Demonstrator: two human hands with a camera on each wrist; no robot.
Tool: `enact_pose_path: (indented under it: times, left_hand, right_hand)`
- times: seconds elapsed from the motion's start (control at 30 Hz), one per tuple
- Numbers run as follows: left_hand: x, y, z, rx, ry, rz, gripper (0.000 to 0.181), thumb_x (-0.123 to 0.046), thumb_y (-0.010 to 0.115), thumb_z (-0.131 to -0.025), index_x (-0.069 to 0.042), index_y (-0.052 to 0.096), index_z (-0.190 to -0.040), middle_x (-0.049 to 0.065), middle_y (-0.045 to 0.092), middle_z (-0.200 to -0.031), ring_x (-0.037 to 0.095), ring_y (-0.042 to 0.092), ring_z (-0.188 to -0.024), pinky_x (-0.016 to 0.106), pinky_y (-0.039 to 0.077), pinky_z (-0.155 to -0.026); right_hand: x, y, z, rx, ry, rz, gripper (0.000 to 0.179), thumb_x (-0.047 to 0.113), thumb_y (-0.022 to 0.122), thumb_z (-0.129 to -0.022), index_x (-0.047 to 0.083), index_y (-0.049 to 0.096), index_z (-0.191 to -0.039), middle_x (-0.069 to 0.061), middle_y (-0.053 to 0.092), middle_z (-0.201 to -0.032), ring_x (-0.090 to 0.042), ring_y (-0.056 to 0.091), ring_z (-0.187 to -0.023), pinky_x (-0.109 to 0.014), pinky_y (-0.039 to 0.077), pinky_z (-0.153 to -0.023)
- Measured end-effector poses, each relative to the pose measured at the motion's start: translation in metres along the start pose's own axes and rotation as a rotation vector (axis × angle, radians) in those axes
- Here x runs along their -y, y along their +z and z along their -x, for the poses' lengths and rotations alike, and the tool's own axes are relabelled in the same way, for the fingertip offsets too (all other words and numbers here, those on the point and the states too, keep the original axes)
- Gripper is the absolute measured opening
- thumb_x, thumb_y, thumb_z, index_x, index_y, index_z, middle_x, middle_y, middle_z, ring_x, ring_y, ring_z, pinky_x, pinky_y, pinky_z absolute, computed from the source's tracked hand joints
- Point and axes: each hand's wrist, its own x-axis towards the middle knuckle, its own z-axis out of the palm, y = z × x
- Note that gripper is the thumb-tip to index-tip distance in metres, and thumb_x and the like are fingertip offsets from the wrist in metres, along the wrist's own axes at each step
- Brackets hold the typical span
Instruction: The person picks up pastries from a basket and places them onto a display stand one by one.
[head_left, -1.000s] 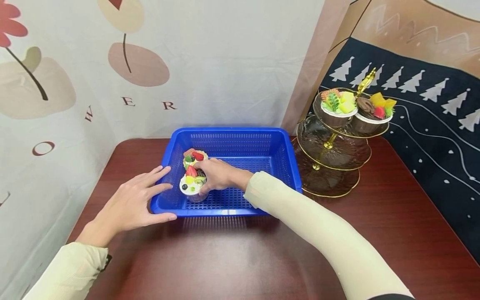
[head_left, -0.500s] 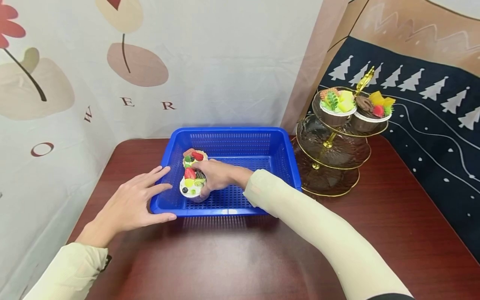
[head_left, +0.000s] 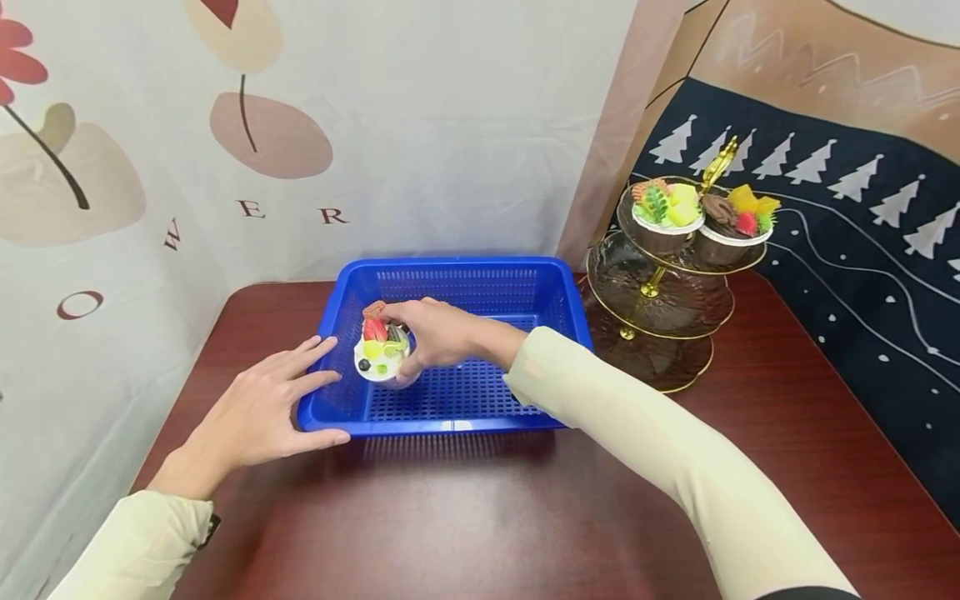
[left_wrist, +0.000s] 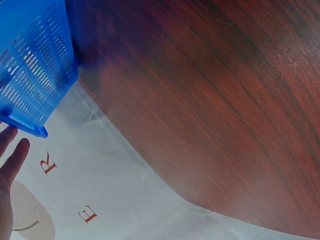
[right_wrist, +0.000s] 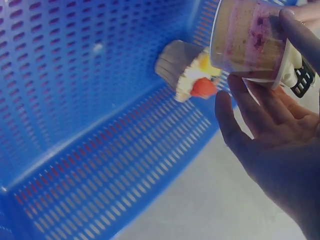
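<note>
My right hand (head_left: 442, 333) grips a clear dessert cup (head_left: 381, 362) with strawberry, lemon and a blueberry on white cream, inside the blue plastic basket (head_left: 450, 427). In the right wrist view, the cup's pink and tan layers (right_wrist: 247, 40) show between thumb and fingers, and the cup is off the basket floor. A second cupcake (right_wrist: 182, 65), with a pleated wrapper and fruit topping, sits in the basket beyond it; the held cup mostly hides it in the head view. My left hand (head_left: 262, 408) lies at the basket's left rim, its fingers extended and holding nothing.
A three-tier glass stand (head_left: 667, 300) with gold edges stands right of the basket. Its top tier bears two dessert cups, a fruit-topped one (head_left: 667, 221) and a chocolate one (head_left: 731, 233). Printed cloths (head_left: 450, 150) hang behind the dark red wooden table (head_left: 465, 517).
My right hand has raised the dessert cup from the basket floor, and it now covers most of the cupcake behind. The left hand stays at the rim. The head view has shifted slightly.
</note>
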Motion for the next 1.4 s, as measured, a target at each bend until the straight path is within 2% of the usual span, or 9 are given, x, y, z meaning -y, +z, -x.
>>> enact_pose_path:
  times: [0.2, 0.37, 0.5, 0.73, 1.0, 1.2, 1.4]
  left_hand:
    - [0.000, 0.000, 0.000, -0.002, 0.003, -0.010, 0.076, -0.073, 0.076, -0.065, -0.012, 0.076, -0.111, 0.011, 0.050, -0.149, 0.037, 0.049, -0.132, 0.059, 0.049, -0.094]
    - [0.000, 0.000, 0.001, 0.000, 0.001, -0.009, 0.076, -0.072, 0.076, -0.065, -0.011, 0.076, -0.110, 0.011, 0.050, -0.149, 0.038, 0.049, -0.133, 0.059, 0.049, -0.095]
    - [0.000, 0.000, 0.001, 0.007, -0.009, -0.008, 0.075, -0.072, 0.076, -0.066, -0.012, 0.076, -0.111, 0.011, 0.049, -0.149, 0.038, 0.049, -0.133, 0.061, 0.049, -0.094]
    - [0.000, 0.000, 0.003, 0.003, -0.014, -0.010, 0.075, -0.072, 0.076, -0.066, -0.013, 0.076, -0.111, 0.011, 0.050, -0.149, 0.038, 0.049, -0.132, 0.060, 0.050, -0.092]
    - [-0.002, 0.001, 0.001, 0.013, -0.022, -0.012, 0.075, -0.072, 0.076, -0.067, -0.013, 0.075, -0.112, 0.010, 0.049, -0.149, 0.037, 0.048, -0.133, 0.060, 0.049, -0.093]
    - [-0.002, 0.001, 0.001, 0.019, -0.025, -0.013, 0.074, -0.072, 0.076, -0.067, -0.013, 0.075, -0.112, 0.010, 0.049, -0.150, 0.037, 0.048, -0.133, 0.061, 0.049, -0.093]
    - [-0.001, 0.001, 0.002, 0.015, -0.022, -0.016, 0.074, -0.072, 0.076, -0.066, -0.013, 0.075, -0.112, 0.010, 0.049, -0.150, 0.038, 0.048, -0.133, 0.061, 0.050, -0.092]
  right_hand:
    - [0.009, -0.016, 0.019, -0.096, -0.013, -0.024, 0.080, 0.029, 0.086, -0.079, 0.008, 0.047, -0.146, -0.001, 0.063, -0.129, -0.009, 0.057, -0.107, -0.023, 0.046, -0.093]
    - [0.015, -0.025, 0.040, -0.171, 0.016, -0.026, 0.082, 0.035, 0.084, -0.081, 0.009, 0.044, -0.148, -0.001, 0.061, -0.132, -0.010, 0.057, -0.113, -0.024, 0.047, -0.095]
    - [0.016, -0.030, 0.057, -0.248, 0.033, -0.046, 0.083, 0.036, 0.084, -0.080, 0.010, 0.044, -0.148, -0.001, 0.060, -0.134, -0.011, 0.056, -0.117, -0.028, 0.048, -0.096]
    - [0.011, -0.031, 0.081, -0.383, 0.014, -0.063, 0.080, 0.036, 0.083, -0.080, 0.010, 0.046, -0.146, -0.001, 0.060, -0.134, -0.013, 0.056, -0.117, -0.034, 0.047, -0.100]
    - [-0.007, -0.035, 0.120, -0.544, 0.027, -0.082, 0.078, 0.035, 0.088, -0.076, 0.010, 0.053, -0.141, -0.002, 0.066, -0.123, -0.015, 0.062, -0.107, -0.038, 0.053, -0.092]
    - [-0.030, -0.037, 0.147, -0.689, 0.090, -0.055, 0.080, 0.032, 0.092, -0.070, 0.008, 0.058, -0.138, -0.008, 0.068, -0.124, -0.022, 0.066, -0.100, -0.040, 0.055, -0.086]
    - [-0.048, -0.036, 0.167, -0.764, 0.165, -0.102, 0.081, 0.027, 0.092, -0.072, 0.007, 0.055, -0.141, -0.012, 0.066, -0.129, -0.027, 0.069, -0.101, -0.045, 0.057, -0.084]
